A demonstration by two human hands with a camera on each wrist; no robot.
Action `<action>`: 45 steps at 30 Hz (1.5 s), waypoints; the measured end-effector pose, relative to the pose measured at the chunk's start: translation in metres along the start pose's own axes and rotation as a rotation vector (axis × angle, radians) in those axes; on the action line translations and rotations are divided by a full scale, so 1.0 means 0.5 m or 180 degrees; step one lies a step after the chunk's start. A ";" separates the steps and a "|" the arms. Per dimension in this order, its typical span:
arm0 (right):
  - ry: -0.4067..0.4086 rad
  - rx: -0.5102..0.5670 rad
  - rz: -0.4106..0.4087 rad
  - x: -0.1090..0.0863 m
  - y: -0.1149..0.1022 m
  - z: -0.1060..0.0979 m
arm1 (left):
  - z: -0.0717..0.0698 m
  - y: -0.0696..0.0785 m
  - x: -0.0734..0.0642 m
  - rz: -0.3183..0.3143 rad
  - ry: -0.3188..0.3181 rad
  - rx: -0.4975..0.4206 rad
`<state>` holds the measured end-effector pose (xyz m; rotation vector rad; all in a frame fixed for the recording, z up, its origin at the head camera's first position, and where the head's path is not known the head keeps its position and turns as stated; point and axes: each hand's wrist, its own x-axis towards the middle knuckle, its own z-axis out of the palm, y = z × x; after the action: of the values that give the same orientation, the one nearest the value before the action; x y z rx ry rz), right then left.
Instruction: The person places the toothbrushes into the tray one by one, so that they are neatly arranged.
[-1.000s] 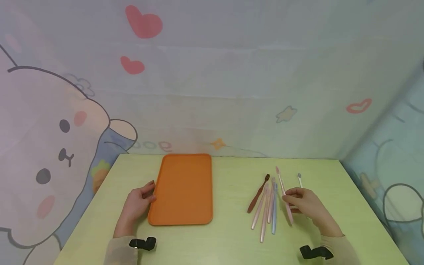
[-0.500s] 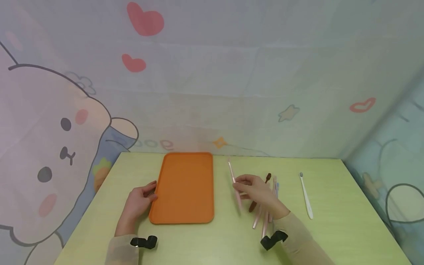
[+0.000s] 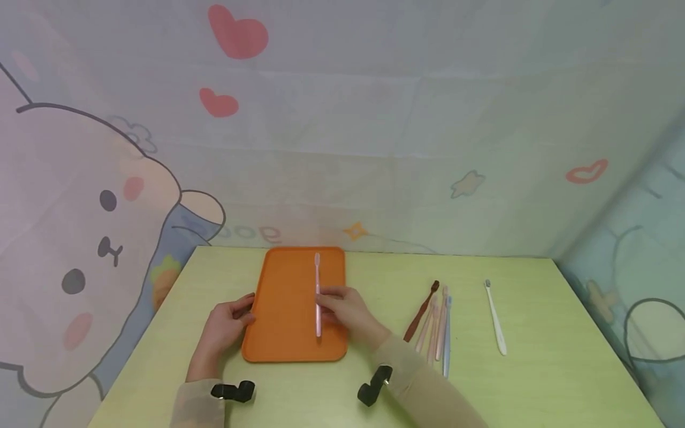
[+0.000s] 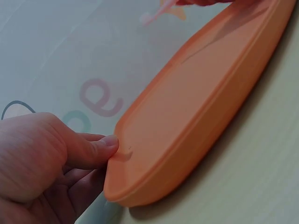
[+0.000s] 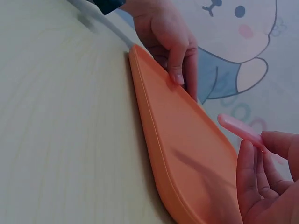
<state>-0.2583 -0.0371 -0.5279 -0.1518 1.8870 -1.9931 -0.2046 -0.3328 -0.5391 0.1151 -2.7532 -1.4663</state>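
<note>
Pale green table [image 3: 556,339], right hand [image 3: 350,314] pinching pink toothbrush [image 3: 318,284], now moved above orange tray [image 3: 283,315], left hand [image 3: 222,327] gripping tray's rim

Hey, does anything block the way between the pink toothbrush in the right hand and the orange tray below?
Nothing visible does. The right hand holds the pink toothbrush above the orange tray, with only shadows beneath; the left hand holds the tray's left edge, well aside.

Behind the yellow-green table [image 3: 567,362] stands a creased pale backdrop [image 3: 332,125] — with red hearts [image 3: 239,38] and one cartoon animal [image 3: 59,196].
</note>
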 end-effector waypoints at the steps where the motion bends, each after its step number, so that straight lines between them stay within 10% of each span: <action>1: 0.0010 0.0068 0.0026 0.005 0.003 0.012 | 0.001 0.000 0.001 0.0006 -0.0005 -0.0004; 25: 0.0331 0.0268 0.0067 0.060 0.015 0.197 | 0.008 0.008 -0.012 -0.0076 -0.0036 -0.0112; 45: 0.0823 -0.0754 0.0039 0.078 0.015 0.252 | 0.005 0.006 -0.014 -0.0096 -0.0049 -0.0181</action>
<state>-0.2497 -0.1687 -0.5313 0.0569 2.2781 -1.8485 -0.1979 -0.3285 -0.5380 0.1455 -2.7307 -1.5578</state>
